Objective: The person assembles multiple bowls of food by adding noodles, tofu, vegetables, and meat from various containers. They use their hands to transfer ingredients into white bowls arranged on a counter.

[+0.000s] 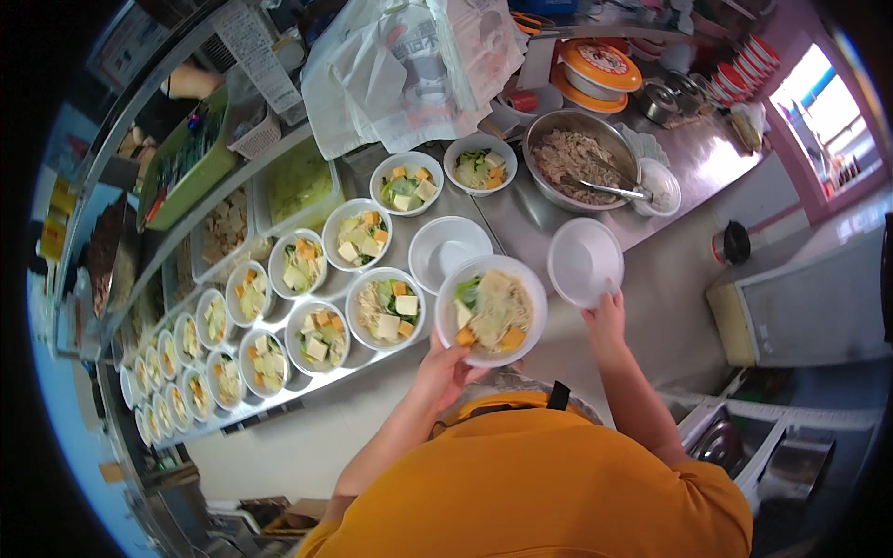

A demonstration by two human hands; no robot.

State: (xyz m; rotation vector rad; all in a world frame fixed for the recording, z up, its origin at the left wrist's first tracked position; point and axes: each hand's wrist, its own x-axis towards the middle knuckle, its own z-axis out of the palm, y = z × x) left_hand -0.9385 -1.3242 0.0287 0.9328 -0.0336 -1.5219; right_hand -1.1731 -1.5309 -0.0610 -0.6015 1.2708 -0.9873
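Note:
My left hand (444, 374) grips a white bowl of food (445, 321) by its near left side, holding it over the counter's front edge. Inside are tofu cubes, orange chunks, greens and pale noodle-like strands, slightly blurred. An empty white bowl (586, 262) is pinched at its near rim by my right hand (606, 312); its inside faces up. Just beyond the filled bowl, another empty bowl (449, 246) sits on the steel counter (507, 216). Filled bowls, such as the nearest one (386, 309), stand in two rows running off to the left.
A steel basin of sliced meat (581, 158) with tongs (614, 190) stands at the back right, beside a small white tub (662, 186). Plastic bags (400, 84) hang over the far edge. Food trays (296, 191) line the back left. An orange-lidded bowl (600, 67) sits behind the basin.

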